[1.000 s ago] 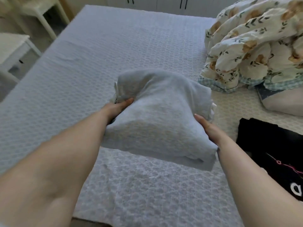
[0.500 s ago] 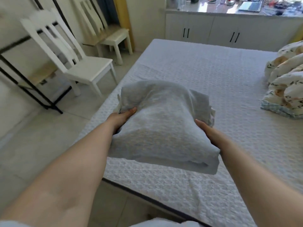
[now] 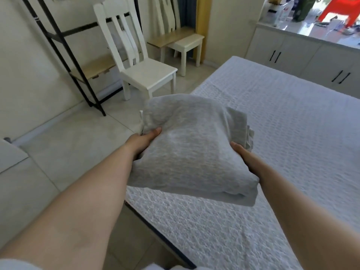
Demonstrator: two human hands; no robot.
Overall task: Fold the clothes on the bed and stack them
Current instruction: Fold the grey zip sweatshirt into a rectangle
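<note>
Both hands, left hand (image 3: 145, 138) and right hand (image 3: 242, 154), grip the folded grey garment (image 3: 191, 151) from opposite sides, probably so the folds don't slip apart above the bed (image 3: 292, 133).

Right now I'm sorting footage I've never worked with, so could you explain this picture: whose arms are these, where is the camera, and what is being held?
There is no machine here. A person wears one camera on the head, looking forward and down, so the two bare arms are their own. The left hand and right hand grip opposite sides of a folded grey garment, lifted clear above the near corner of the bed, which has a white textured cover. Most of each hand is tucked under the cloth. Beside the bed stands a white chair on the tiled floor, with white cabinets beyond.
</note>
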